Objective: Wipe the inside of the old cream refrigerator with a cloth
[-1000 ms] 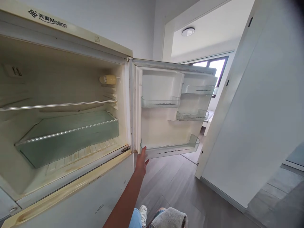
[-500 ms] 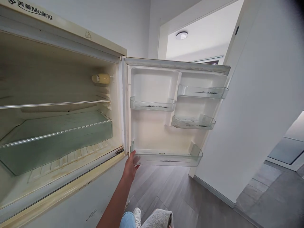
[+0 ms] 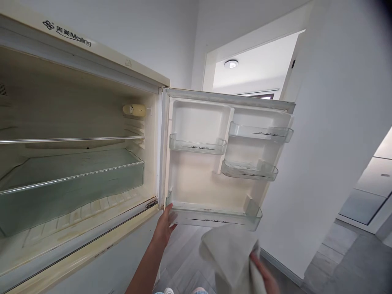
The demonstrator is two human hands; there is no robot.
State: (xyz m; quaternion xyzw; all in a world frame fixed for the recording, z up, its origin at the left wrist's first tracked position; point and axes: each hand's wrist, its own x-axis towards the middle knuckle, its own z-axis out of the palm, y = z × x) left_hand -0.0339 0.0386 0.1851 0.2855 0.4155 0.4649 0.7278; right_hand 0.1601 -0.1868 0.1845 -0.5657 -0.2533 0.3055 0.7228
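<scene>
An old cream fridge stands with its upper door swung wide to the right. My left hand rests under the door's bottom left corner, fingers against the lowest clear door bin. My right hand is at the lower right, gripping a grey-white cloth held up just below that bin. The fridge compartment holds a glass shelf and a clear green-tinted drawer, with nothing stored in them.
Three more clear bins sit on the door's inside. A white wall stands close behind the open door. A doorway with a ceiling lamp lies beyond. Grey wood-look floor shows below.
My right hand has lifted the cloth from low by my legs up toward the lowest door bin. The left hand has stayed at the door's bottom corner while the view shifted slightly.
</scene>
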